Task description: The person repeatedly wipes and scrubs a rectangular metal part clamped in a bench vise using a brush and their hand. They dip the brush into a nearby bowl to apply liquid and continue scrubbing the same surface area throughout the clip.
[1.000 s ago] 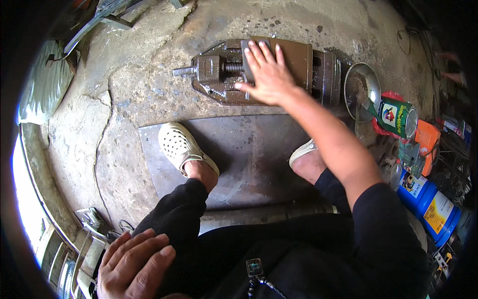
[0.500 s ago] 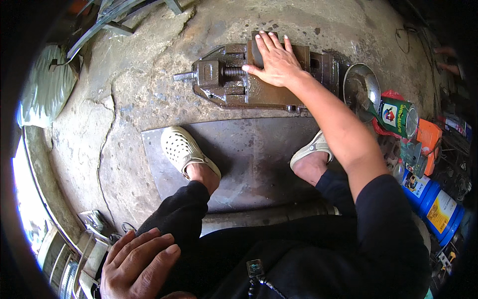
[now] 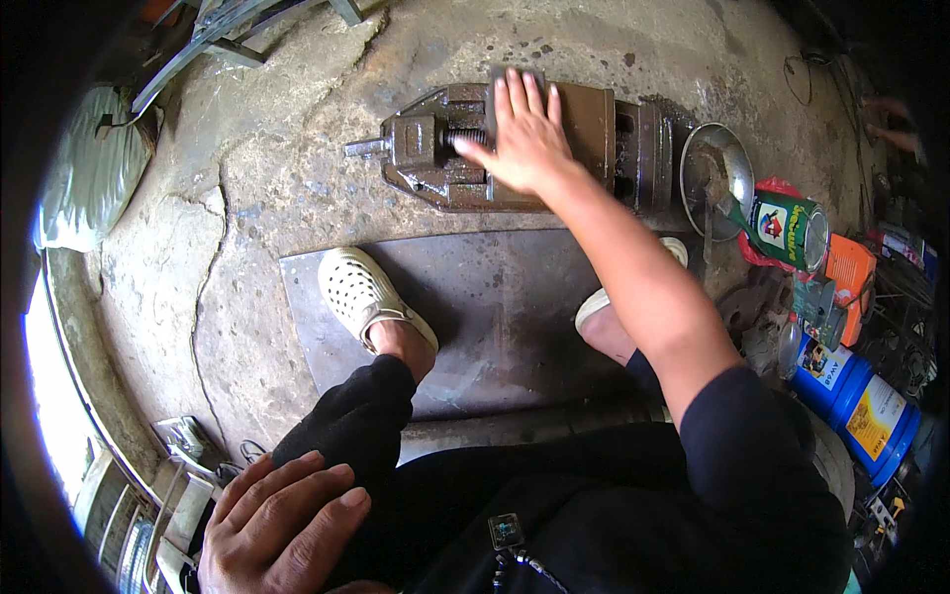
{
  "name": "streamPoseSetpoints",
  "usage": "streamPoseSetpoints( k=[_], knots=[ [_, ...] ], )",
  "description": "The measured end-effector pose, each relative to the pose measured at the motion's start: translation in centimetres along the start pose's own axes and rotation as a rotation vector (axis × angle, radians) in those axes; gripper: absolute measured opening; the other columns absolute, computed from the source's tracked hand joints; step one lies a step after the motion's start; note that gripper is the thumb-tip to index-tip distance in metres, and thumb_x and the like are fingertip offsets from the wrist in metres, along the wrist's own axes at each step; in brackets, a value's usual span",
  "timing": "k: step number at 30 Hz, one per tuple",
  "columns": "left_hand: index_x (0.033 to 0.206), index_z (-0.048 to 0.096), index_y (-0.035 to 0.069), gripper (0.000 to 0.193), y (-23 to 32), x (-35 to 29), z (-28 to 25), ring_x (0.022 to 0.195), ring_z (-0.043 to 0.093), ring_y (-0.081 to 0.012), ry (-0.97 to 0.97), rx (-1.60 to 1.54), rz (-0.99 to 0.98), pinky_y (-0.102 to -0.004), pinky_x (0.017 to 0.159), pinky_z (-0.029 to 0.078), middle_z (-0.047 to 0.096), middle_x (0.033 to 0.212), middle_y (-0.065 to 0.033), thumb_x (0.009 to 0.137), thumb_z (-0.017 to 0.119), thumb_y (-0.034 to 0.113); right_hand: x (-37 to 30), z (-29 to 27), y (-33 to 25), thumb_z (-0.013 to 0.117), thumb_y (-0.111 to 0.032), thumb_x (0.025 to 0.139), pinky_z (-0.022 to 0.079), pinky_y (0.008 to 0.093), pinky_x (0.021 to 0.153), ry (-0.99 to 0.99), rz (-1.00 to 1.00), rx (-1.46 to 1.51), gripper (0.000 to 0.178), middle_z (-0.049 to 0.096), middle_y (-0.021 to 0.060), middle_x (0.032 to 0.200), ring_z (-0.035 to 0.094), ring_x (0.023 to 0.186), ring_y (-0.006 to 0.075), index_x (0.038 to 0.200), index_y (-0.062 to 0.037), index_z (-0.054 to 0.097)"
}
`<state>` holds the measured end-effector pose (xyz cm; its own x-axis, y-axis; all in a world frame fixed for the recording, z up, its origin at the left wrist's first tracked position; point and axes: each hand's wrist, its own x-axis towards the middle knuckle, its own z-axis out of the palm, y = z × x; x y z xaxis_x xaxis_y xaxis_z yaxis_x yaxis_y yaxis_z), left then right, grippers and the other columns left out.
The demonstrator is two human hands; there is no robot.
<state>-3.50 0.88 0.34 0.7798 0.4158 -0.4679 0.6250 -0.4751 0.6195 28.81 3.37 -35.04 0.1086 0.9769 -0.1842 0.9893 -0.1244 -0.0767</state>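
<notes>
A machine vise (image 3: 592,148), wet and brown, lies on the floor ahead of me, its screw and square drive end toward the left. Flat on its top plate, near the screw, is my right hand (image 3: 524,144), with the fingers stretched out and the thumb pointing left. Beneath that palm, a dark flat piece (image 3: 534,76), perhaps abrasive paper, shows past the fingertips at the far edge. My left hand (image 3: 287,520) rests palm down at my left leg, fingers extended, with nothing visible in it.
A metal sheet (image 3: 495,327) lies under my feet. Right of the vise stand a metal bowl (image 3: 737,163), a green can (image 3: 777,226), an orange plastic item (image 3: 849,272) and blue buckets (image 3: 876,416). A metal frame (image 3: 198,49) and a plastic bag (image 3: 94,168) are at left.
My right hand has slid left across the vise top, and the dark piece under it has shifted slightly left too. My left hand stays almost where it was.
</notes>
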Motion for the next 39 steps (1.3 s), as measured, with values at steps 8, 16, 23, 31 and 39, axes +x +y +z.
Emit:
streamPoseSetpoints(
  k=[8,16,23,31,39],
  knots=[
    [0.126,0.060,0.001,0.082,-0.2,-0.2,0.1,0.110,0.068,-0.0446,0.039,0.014,-0.031,-0.0592,0.098,0.049,0.070,0.113,-0.0248,0.082,0.066,0.070,-5.7,-0.1,-1.6,0.033,-0.088,0.085,0.002,0.0591,0.124,-0.312,-0.125,-0.024,0.119,0.007,0.0200,0.169,0.005,0.157,0.0337,0.160,0.0011,0.013],
    [0.125,0.060,0.001,0.083,-0.2,-0.6,0.4,0.110,0.068,-0.0450,0.046,-0.006,-0.035,-0.0590,0.098,0.049,0.070,0.113,-0.0252,0.082,0.064,0.072,-0.5,0.2,0.8,0.029,-0.086,0.089,-0.001,0.0541,0.126,-0.011,-0.026,-0.053,0.114,0.007,0.0192,0.169,0.004,0.157,0.0328,0.161,0.0014,0.009],
    [0.127,0.059,0.001,0.084,-0.5,-0.5,0.0,0.110,0.068,-0.0447,-0.001,0.041,-0.024,-0.0596,0.099,0.048,0.069,0.115,-0.0257,0.082,0.065,0.071,-3.5,-0.8,2.5,0.021,-0.085,0.090,-0.004,0.0584,0.124,-0.180,-0.045,-0.207,0.110,0.001,0.0175,0.170,0.000,0.157,0.0312,0.162,-0.0030,0.006],
    [0.127,0.059,0.000,0.086,-0.3,-0.7,-0.1,0.112,0.067,-0.0448,0.029,0.050,-0.053,-0.0608,0.100,0.047,0.069,0.115,-0.0254,0.082,0.064,0.073,-7.2,-1.9,1.7,0.015,-0.086,0.089,-0.003,0.0565,0.125,-0.490,-0.106,-0.197,0.111,-0.004,0.0173,0.169,-0.004,0.157,0.0310,0.161,-0.0014,0.003],
    [0.124,0.060,0.000,0.084,-0.3,-1.1,0.4,0.110,0.068,-0.0451,0.052,0.041,-0.042,-0.0620,0.100,0.047,0.070,0.113,-0.0253,0.083,0.061,0.073,-6.3,-0.9,6.2,0.031,-0.086,0.089,0.003,0.0570,0.125,-0.094,-0.016,-0.112,0.116,0.007,0.0215,0.169,0.005,0.157,0.0345,0.161,0.0022,0.010]
  ],
)
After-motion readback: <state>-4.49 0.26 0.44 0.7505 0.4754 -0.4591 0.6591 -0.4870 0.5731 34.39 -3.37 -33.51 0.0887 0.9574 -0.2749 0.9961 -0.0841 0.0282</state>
